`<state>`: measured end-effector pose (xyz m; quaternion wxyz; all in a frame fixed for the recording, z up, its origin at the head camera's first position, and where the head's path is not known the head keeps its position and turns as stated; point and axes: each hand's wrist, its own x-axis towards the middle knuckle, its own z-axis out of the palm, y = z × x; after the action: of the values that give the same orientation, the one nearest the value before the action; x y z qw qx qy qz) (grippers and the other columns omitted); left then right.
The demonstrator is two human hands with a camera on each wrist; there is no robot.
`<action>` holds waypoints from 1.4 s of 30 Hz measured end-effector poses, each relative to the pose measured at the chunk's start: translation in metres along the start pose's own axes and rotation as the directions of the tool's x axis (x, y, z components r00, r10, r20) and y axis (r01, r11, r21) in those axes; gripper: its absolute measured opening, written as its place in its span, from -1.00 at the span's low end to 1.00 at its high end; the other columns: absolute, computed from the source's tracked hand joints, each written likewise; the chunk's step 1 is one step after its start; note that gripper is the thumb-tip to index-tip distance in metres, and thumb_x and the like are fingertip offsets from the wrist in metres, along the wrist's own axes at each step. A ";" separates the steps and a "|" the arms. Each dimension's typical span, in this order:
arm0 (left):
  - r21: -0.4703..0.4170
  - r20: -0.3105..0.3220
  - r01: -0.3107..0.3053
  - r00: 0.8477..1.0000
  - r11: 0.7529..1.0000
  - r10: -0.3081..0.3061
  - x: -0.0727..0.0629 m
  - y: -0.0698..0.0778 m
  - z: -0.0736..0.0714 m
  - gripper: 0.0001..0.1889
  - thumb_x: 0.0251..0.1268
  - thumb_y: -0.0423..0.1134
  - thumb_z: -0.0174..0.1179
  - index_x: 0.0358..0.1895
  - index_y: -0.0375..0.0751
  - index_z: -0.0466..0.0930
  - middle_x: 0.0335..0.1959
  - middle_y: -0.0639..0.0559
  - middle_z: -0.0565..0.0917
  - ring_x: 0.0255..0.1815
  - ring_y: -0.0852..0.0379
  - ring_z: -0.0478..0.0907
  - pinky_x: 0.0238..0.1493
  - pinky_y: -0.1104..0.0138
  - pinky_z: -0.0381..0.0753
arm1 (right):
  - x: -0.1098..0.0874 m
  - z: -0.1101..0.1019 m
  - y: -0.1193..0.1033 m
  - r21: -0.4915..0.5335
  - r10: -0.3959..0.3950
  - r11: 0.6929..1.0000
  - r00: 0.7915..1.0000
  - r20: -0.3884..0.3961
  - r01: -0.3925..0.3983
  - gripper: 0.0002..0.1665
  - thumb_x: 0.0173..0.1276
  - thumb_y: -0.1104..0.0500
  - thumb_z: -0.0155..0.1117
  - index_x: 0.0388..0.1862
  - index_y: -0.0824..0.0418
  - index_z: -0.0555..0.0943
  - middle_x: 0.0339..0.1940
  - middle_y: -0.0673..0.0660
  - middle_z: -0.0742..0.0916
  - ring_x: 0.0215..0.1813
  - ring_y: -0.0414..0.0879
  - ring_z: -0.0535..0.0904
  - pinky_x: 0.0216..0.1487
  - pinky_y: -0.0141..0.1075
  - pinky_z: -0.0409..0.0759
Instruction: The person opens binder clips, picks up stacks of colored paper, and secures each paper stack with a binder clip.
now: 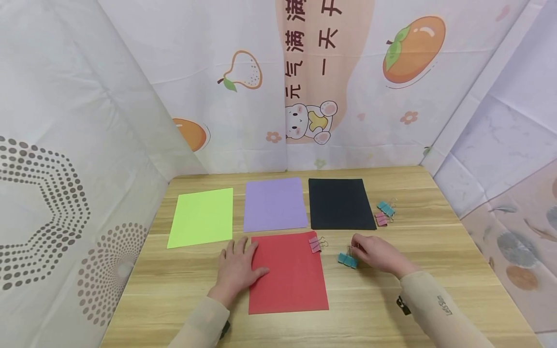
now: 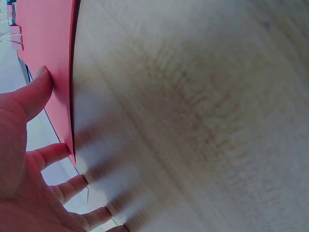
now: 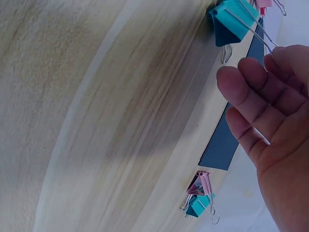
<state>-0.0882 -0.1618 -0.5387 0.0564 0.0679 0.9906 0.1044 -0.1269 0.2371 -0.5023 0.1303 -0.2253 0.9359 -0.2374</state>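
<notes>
A stack of red paper sheets [image 1: 287, 278] lies at the front middle of the table. With its fingers spread, my left hand [image 1: 237, 270] rests at the stack's upper left edge, the thumb over the red surface. A pink binder clip [image 1: 315, 244] sits on the stack's upper right edge, its wire handles pointing right. To the right of it, my right hand [image 1: 377, 253] pinches a wire handle of a teal binder clip [image 1: 347, 260]. In the right wrist view the teal clip's body [image 3: 231, 24] hangs beyond the fingertips.
Behind the red stack lie lime-green paper [image 1: 203, 217], purple paper [image 1: 275, 205] and black paper [image 1: 341, 205]. Another teal binder clip [image 1: 385, 209] and a pink binder clip [image 1: 381, 219] lie beside the black paper. Patterned curtains [image 1: 243, 121] border the wooden table [image 1: 174, 295].
</notes>
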 end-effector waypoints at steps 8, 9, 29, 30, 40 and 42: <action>0.008 -0.002 0.000 1.000 1.000 0.000 0.001 0.000 0.000 -0.10 0.09 0.31 0.41 0.48 -0.03 0.41 0.49 -0.22 0.32 0.47 -0.46 0.20 0.36 -0.35 0.24 | -0.001 0.000 0.002 0.007 0.000 1.000 1.000 -0.012 0.000 -0.90 0.50 0.20 0.27 -0.23 0.10 0.53 -0.50 -0.13 0.55 -0.48 -0.29 0.39 -0.41 -0.38 0.43; 0.009 -0.002 0.000 1.000 1.000 0.000 0.001 0.000 0.000 -0.10 0.09 0.31 0.41 0.48 -0.03 0.41 0.49 -0.22 0.32 0.47 -0.45 0.20 0.36 -0.35 0.24 | -0.001 0.000 0.003 0.007 -0.003 1.000 1.000 -0.014 0.003 -0.91 0.49 0.20 0.28 -0.23 0.10 0.53 -0.50 -0.13 0.56 -0.47 -0.29 0.39 -0.41 -0.38 0.44; 0.000 0.006 0.004 1.000 1.000 -0.004 0.001 0.002 -0.001 -0.10 0.09 0.30 0.42 0.47 -0.03 0.41 0.49 -0.23 0.32 0.46 -0.46 0.21 0.36 -0.36 0.24 | -0.002 -0.001 0.006 0.034 -0.010 0.999 0.997 -0.074 0.013 -0.86 0.40 0.34 0.31 -0.24 0.14 0.54 -0.45 -0.10 0.58 -0.43 -0.26 0.41 -0.38 -0.36 0.46; -0.001 0.008 0.005 1.000 1.000 -0.005 0.001 0.002 -0.001 -0.11 0.09 0.29 0.42 0.47 -0.03 0.41 0.49 -0.23 0.32 0.46 -0.46 0.20 0.36 -0.36 0.24 | -0.002 -0.001 0.007 0.033 -0.012 0.999 0.997 -0.077 0.014 -0.86 0.40 0.34 0.31 -0.24 0.15 0.54 -0.45 -0.10 0.58 -0.42 -0.26 0.41 -0.38 -0.36 0.46; -0.016 0.010 0.011 1.000 1.000 -0.011 0.000 0.002 -0.001 -0.11 0.09 0.28 0.43 0.47 -0.03 0.41 0.49 -0.23 0.32 0.47 -0.47 0.18 0.36 -0.37 0.22 | -0.003 -0.002 0.008 0.036 -0.019 0.999 0.996 -0.086 0.022 -0.86 0.39 0.38 0.28 -0.22 0.17 0.52 -0.42 -0.09 0.58 -0.41 -0.26 0.40 -0.37 -0.36 0.46; -0.019 0.009 0.010 1.000 1.000 -0.010 0.000 0.002 -0.001 -0.11 0.09 0.28 0.43 0.47 -0.03 0.42 0.49 -0.23 0.32 0.47 -0.47 0.18 0.36 -0.37 0.22 | -0.003 -0.002 0.008 0.040 -0.014 0.999 0.996 -0.085 0.018 -0.85 0.39 0.38 0.27 -0.21 0.17 0.52 -0.42 -0.08 0.58 -0.41 -0.26 0.40 -0.38 -0.36 0.46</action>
<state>-0.0879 -0.1601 -0.5370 0.0621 0.0627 0.9896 0.1133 -0.1281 0.2455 -0.5046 0.0933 -0.2197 0.9337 -0.2669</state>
